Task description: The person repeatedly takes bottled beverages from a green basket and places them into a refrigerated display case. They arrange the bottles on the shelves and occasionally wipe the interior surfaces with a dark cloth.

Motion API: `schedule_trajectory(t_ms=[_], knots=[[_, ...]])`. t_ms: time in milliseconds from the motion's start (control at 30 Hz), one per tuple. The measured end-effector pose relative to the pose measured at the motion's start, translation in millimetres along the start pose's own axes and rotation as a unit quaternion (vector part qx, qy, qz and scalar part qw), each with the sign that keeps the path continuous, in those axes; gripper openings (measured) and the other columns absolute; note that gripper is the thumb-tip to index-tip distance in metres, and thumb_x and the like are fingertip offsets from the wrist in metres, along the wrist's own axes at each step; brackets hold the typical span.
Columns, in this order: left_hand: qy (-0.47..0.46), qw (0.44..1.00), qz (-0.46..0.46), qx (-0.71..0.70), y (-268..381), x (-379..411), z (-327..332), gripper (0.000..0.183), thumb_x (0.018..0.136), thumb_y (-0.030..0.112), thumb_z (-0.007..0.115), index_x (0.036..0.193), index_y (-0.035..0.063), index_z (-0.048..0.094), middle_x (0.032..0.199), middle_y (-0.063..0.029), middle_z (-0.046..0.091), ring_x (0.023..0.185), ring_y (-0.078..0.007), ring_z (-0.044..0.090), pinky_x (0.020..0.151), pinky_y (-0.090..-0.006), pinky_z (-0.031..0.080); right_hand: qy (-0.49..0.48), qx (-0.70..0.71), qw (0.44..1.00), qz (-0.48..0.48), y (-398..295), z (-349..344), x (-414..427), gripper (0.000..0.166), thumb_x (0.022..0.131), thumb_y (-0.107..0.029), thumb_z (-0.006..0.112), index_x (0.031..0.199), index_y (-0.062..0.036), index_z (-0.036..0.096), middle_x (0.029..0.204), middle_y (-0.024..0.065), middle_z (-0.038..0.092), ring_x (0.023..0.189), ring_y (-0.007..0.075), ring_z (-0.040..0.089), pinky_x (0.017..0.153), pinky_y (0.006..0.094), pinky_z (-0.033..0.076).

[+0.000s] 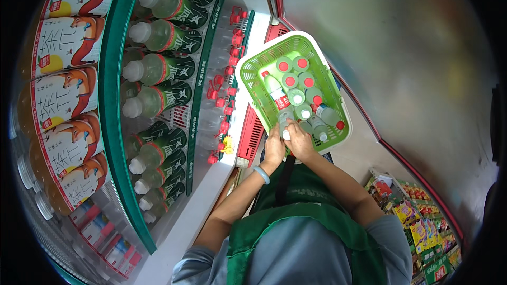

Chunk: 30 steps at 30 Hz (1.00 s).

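Note:
A green plastic shopping basket [344,99] with a pale rim stands in front of my body. My left hand [274,144], with a pale blue bangle at the wrist, and my right hand [300,139] meet over its near end. Between their fingers is a clear bottle with a white cap [286,134]; my fingers partly cover it. Farther in lies a red-capped water bottle with a red label [280,101]. Beside it, several red-capped bottles [290,80] stand upright. Several white-capped bottles [304,111] are closer to my right hand, some tilted.
An open drinks cooler is on the left, with green-labelled bottles [170,67] behind a green shelf edge [115,87], and red-capped water bottles [222,103] lower down. Its red-edged glass door [376,47] is on the right. Packaged snacks [420,229] fill a rack at lower right.

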<state>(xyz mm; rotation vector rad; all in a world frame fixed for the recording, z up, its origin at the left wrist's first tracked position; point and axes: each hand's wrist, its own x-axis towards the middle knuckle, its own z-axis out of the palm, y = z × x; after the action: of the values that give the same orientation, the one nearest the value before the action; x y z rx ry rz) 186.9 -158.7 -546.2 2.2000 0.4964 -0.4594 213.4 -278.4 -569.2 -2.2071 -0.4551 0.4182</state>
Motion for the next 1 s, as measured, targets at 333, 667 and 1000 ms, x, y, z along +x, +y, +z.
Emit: schedule_trajectory(t_ms=[333, 667, 1000], knots=[[-0.055, 0.993, 0.000, 0.104, -16.8, 2.8, 17.8, 0.049, 0.081, -0.002, 0.049, 0.128, -0.0121, 0.038, 0.129, -0.0327, 0.044, 0.106, -0.0432, 0.056, 0.088, -0.0428, 0.050, -0.098, -0.035, 0.994, 0.030, 16.5, 23.3, -3.1, 0.040, 0.076, -0.005, 0.062, 0.111, -0.0017, 0.044, 0.136, 0.0187, 0.040, 0.125, 0.0419, 0.039, 0.091, 0.0454, 0.048], [-0.063, 0.994, 0.030, 0.090, -9.1, -8.8, 3.0, 0.030, 0.074, -0.001, 0.057, 0.104, -0.0049, 0.053, 0.103, -0.0268, 0.058, 0.091, -0.0424, 0.060, 0.078, -0.0464, 0.051, -0.208, -0.091, 0.973, 0.033, 14.0, 23.8, -13.9, 0.051, 0.072, -0.007, 0.066, 0.118, -0.0006, 0.043, 0.140, 0.0222, 0.034, 0.125, 0.0435, 0.040, 0.092, 0.0441, 0.048], [-0.057, 0.997, 0.014, 0.041, -0.3, -35.2, -20.7, 0.018, 0.077, 0.001, 0.051, 0.093, -0.0019, 0.057, 0.087, -0.0305, 0.059, 0.084, -0.0457, 0.059, 0.072, -0.0525, 0.049, -0.161, -0.117, 0.980, -0.012, -19.0, 8.3, -25.0, 0.037, 0.075, -0.009, 0.060, 0.109, 0.0029, 0.051, 0.134, 0.0223, 0.041, 0.122, 0.0408, 0.042, 0.091, 0.0454, 0.047]])
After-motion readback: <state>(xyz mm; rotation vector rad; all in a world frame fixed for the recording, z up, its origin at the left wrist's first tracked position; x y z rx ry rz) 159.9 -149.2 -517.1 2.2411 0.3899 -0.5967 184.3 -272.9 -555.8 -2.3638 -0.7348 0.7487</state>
